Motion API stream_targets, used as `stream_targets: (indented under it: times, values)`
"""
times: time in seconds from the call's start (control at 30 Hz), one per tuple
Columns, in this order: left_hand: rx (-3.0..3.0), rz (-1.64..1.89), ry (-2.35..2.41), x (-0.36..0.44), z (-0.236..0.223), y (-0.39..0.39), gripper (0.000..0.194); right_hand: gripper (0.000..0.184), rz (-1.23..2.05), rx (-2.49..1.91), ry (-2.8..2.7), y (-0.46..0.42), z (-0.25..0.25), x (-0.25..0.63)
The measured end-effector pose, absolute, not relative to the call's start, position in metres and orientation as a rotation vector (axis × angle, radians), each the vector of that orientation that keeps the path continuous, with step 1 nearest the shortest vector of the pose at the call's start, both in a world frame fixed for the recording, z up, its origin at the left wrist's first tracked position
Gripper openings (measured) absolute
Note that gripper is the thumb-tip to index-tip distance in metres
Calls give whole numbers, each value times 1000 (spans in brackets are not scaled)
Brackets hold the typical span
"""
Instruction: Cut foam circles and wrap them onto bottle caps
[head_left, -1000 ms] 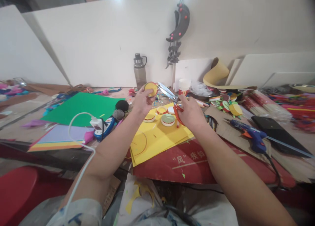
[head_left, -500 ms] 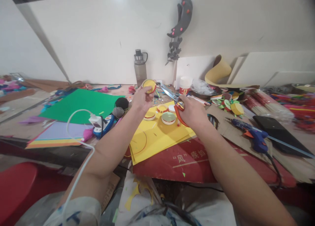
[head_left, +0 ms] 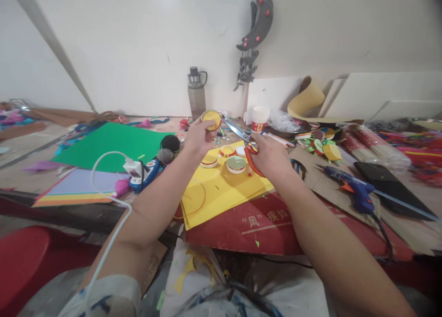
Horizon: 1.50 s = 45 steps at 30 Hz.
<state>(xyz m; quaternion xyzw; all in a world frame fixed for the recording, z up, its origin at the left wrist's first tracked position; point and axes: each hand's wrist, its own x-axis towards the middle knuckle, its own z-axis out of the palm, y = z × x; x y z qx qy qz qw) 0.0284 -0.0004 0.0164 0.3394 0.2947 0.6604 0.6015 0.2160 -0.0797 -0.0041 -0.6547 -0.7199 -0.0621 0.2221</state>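
Observation:
My left hand (head_left: 199, 137) pinches a small round yellow disc with a red-edged rim (head_left: 212, 119), raised above the table with its face toward me. In my right hand (head_left: 269, 155) is a pair of scissors (head_left: 240, 130) with orange-red handles. Their blades point up and left, the tips close to the disc's right edge; whether they touch it I cannot tell. Below both hands lie yellow paper sheets (head_left: 221, 202) with a circle drawn at the left. On them sit several round pieces, among them a green-topped one (head_left: 236, 165).
A glue gun (head_left: 359, 192) and a black phone (head_left: 390, 188) lie at right. Behind stand a paper cup (head_left: 260, 119) and a water bottle (head_left: 196, 96). To the left are green paper (head_left: 117, 146), yarn balls (head_left: 170, 143) and a white plug with cable (head_left: 135, 168).
The view has tilted slightly upward. Both hands stay nearly in place, with the disc and scissors still held; the disc's angle has shifted a little.

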Motion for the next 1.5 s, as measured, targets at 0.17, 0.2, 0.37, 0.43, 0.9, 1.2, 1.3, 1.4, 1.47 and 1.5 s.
stream_targets:
  times: [0.17,0.2,0.37,0.43,0.9,1.2,1.3,1.4,1.47,1.5]
  values:
    - [871,1534,679,34,18,-9,23,36,-189,-1835,-1982,-80,-4,215]
    - [865,1534,675,35,18,-11,22,36,-197,-1843,-1978,-80,-4,216]
    - [837,1529,676,37,20,-14,22,36,-188,-1853,-1986,-80,-2,218]
    - [861,1532,681,36,20,-13,22,35,-174,-1836,-1993,-79,-2,219]
    - [876,1515,742,35,21,-11,18,36,-196,-1885,-1991,-79,-2,217]
    - [807,1514,755,35,24,-12,18,34,-298,-1943,-2024,-81,2,215]
    - [794,1505,761,35,27,-14,18,34,-320,-1953,-2024,-82,3,214]
    - [779,1501,758,35,28,-14,18,36,-326,-1953,-2028,-83,4,214]
    - [777,1498,746,35,27,-14,20,36,-328,-1949,-2035,-84,4,214]
    - [779,1495,741,35,27,-13,20,36,-327,-1949,-2037,-84,4,214]
